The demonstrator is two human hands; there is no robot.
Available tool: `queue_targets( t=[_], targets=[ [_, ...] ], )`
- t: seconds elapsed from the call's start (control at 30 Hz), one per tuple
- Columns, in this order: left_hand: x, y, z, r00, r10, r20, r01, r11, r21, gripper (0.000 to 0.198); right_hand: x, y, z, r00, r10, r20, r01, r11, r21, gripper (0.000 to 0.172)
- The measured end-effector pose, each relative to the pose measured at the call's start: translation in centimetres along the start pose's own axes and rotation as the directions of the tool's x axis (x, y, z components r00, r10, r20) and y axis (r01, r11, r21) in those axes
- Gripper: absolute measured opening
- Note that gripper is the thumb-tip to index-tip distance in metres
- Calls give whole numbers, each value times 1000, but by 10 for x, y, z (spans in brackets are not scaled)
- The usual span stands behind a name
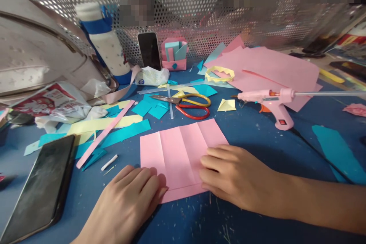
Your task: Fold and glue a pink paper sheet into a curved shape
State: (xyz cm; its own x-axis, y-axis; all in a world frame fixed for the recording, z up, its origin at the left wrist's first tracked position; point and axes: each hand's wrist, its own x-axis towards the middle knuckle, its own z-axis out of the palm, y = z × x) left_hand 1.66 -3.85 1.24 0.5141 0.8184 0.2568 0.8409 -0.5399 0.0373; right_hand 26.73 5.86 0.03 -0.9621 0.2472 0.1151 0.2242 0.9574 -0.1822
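Note:
A pink sheet of paper [177, 152] lies on the blue table in front of me. Several upright creases cross it, and a fold line runs along its near edge. At its lower left corner, my left hand [134, 190] is closed on the paper, fingers curled and thumb at the near edge. My right hand [231, 173] grips the right side with bent fingers resting on the sheet. Beyond the paper are scissors [183, 103] with one yellow and one red handle. A pink glue gun [268, 101] lies to the right, its nozzle pointing left.
On the left are a phone [42, 187], paper strips [126, 133], a snack bag [54, 101] and a bottle [105, 42]. Behind stand another phone [150, 51] and a pink paper holder [174, 55]. Pink sheets [265, 65] lie back right; a cable [320, 156] crosses the right side.

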Motion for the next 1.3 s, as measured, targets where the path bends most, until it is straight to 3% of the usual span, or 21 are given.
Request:
queue_targets(
  t=[0.23,0.47,0.67,1.3],
  targets=[
    [-1,3,1,999,37,-13,-37,997,68,30,0,-1,1,1000,0,-20,0,1000,-19,18],
    [-3,-2,5,998,23,-57,-24,1000,-18,32,-2,6,2,996,-59,-68,56,997,-52,25],
    [-5,-3,5,996,51,-70,-54,998,-28,30,-5,10,-1,991,4,-134,-8,1000,-26,31],
    [-1,-7,1,995,2,-101,-3,1000,-11,34,-4,8,-2,999,26,-29,-26,999,-27,27]
  ],
)
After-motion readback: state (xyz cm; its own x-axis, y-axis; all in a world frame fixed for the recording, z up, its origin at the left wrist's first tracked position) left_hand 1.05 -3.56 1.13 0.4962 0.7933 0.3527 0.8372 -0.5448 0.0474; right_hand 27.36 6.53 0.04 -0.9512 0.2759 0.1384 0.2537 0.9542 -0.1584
